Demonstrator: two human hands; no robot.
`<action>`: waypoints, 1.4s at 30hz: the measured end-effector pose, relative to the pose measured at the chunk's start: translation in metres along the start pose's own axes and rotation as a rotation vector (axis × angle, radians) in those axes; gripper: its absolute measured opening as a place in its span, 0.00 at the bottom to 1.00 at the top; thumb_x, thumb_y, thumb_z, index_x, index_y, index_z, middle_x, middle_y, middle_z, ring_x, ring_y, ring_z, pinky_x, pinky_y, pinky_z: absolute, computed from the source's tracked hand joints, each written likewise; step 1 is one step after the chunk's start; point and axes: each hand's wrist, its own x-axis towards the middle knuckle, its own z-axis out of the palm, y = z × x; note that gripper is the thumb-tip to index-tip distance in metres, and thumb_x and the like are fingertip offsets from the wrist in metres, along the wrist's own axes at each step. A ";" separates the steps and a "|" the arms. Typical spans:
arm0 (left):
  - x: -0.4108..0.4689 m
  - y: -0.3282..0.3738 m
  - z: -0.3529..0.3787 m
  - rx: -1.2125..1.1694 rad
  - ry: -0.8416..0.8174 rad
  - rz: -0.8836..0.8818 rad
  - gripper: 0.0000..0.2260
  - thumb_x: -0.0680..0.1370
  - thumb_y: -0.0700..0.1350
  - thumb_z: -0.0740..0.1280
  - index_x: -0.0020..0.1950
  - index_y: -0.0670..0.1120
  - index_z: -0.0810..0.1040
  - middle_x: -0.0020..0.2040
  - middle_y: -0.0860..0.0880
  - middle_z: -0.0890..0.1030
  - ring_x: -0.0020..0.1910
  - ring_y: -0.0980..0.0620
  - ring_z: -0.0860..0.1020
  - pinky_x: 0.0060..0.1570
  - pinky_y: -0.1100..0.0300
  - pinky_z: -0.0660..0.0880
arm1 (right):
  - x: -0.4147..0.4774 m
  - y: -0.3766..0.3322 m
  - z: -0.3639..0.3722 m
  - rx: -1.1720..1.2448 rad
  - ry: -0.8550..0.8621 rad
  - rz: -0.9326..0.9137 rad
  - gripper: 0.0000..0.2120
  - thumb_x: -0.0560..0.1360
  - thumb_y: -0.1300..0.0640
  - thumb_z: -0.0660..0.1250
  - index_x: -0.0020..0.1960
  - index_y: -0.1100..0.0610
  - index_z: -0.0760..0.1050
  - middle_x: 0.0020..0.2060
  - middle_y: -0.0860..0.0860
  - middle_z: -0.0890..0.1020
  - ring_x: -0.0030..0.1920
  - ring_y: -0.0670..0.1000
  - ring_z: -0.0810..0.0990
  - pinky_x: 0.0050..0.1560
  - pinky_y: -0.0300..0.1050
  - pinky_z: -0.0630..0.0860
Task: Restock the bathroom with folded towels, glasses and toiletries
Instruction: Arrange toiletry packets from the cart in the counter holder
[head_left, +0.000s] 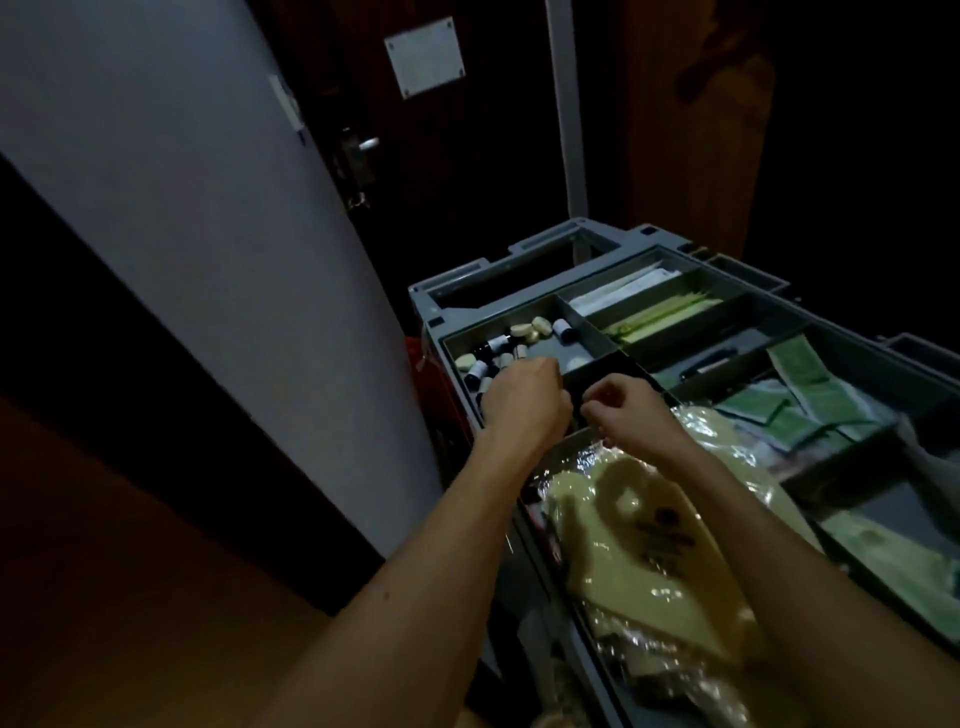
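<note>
- Plastic-wrapped cream packets (649, 545) are laid along the near left edge of the cart (470, 275); the film is judged slippery.
- Scattered in the far left corner compartment are small toiletry bottles (562, 329) and oval soaps (524, 331).
- Down among the bottles the left grip (524, 395) is curled, with the right grip (631, 402) curled just beside it; whether anything is held cannot be told.
- These bottles are judged light, rigid and prone to roll; each is best pinched across its body.
</note>
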 end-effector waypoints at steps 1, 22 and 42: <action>0.017 -0.003 0.008 -0.018 -0.019 -0.055 0.08 0.80 0.46 0.63 0.55 0.45 0.78 0.52 0.45 0.79 0.49 0.44 0.78 0.42 0.51 0.75 | 0.016 0.000 0.001 -0.033 -0.017 -0.006 0.05 0.77 0.58 0.67 0.50 0.49 0.77 0.46 0.51 0.82 0.46 0.51 0.81 0.48 0.52 0.81; 0.231 -0.141 0.116 -0.272 -0.345 -0.490 0.16 0.76 0.55 0.73 0.51 0.42 0.83 0.45 0.44 0.84 0.42 0.49 0.82 0.43 0.55 0.80 | 0.257 0.025 0.076 -0.414 -0.272 -0.002 0.12 0.81 0.52 0.63 0.58 0.59 0.77 0.55 0.58 0.81 0.55 0.58 0.79 0.53 0.51 0.76; 0.238 -0.143 0.099 -0.542 -0.384 -0.323 0.11 0.79 0.49 0.68 0.47 0.40 0.80 0.38 0.46 0.77 0.35 0.51 0.74 0.34 0.59 0.71 | 0.271 0.039 0.042 -0.256 -0.247 0.174 0.18 0.71 0.50 0.73 0.55 0.59 0.74 0.46 0.57 0.81 0.44 0.56 0.81 0.41 0.47 0.77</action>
